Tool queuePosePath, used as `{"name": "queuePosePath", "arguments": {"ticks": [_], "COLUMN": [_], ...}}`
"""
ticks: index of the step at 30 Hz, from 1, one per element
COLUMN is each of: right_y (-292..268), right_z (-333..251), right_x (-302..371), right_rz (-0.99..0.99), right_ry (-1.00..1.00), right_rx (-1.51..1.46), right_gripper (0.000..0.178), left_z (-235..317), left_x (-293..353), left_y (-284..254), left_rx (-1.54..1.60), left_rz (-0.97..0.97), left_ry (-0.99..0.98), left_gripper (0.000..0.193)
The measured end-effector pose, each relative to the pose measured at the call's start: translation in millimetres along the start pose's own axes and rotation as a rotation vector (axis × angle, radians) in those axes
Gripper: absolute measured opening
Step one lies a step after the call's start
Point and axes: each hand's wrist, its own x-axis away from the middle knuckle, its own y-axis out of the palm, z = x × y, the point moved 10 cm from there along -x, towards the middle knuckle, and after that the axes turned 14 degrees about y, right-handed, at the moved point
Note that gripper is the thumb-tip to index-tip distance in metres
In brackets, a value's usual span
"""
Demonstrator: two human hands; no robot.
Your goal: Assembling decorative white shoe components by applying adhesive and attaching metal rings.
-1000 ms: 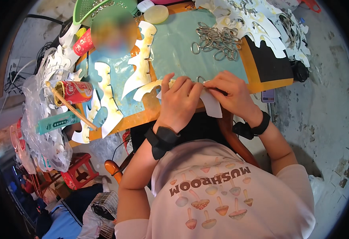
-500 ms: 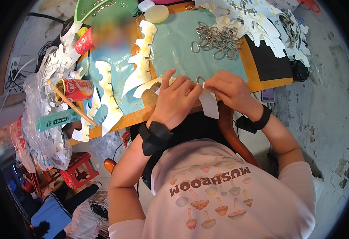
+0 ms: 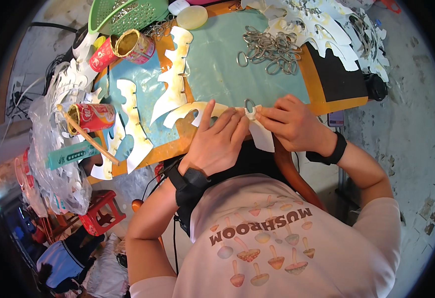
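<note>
A white cut-out strip with yellowish glue (image 3: 190, 110) lies along the near table edge, one pale end (image 3: 262, 136) hanging over it. My left hand (image 3: 217, 136) is flat on this strip, fingers stretched and the index finger pointing away. My right hand (image 3: 289, 121) pinches a small tab of the strip just right of it. Between the hands a metal ring (image 3: 248, 105) stands at the tab, which appears folded through it. Beyond them lie more glue-smeared white strips (image 3: 173, 79) (image 3: 134, 126) and a heap of metal rings (image 3: 272, 49).
At left a red can (image 3: 95, 117) has a wooden stick (image 3: 90, 136) across it, beside a teal box (image 3: 73, 153). Farther back are a glue-coated can (image 3: 135, 45), a green basket (image 3: 128, 20) and a pale oval lid (image 3: 192, 18). White cut-outs (image 3: 321, 30) pile up at back right.
My left hand has flattened onto the strip, its fingers straightening. My right hand has shifted slightly right and down, uncovering the tab by the ring.
</note>
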Motion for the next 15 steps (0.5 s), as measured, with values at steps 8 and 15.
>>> {"name": "queuePosePath", "arguments": {"ticks": [8,15], "right_y": [0.8,-47.3], "right_z": [-2.0,72.9], "right_x": [3.2,50.2], "right_rz": [-0.004,0.386], "right_ry": [-0.028,0.451], "right_rx": [0.064,-0.47], "right_gripper": [0.036,0.023], "left_z": [1.9,3.2], "left_x": [2.8,2.6], "left_y": [0.3,-0.4], "left_rx": [0.005,0.051], "left_rz": [-0.015,0.037], "left_ry": [-0.004,-0.066], "left_gripper": [0.051,0.053]}}
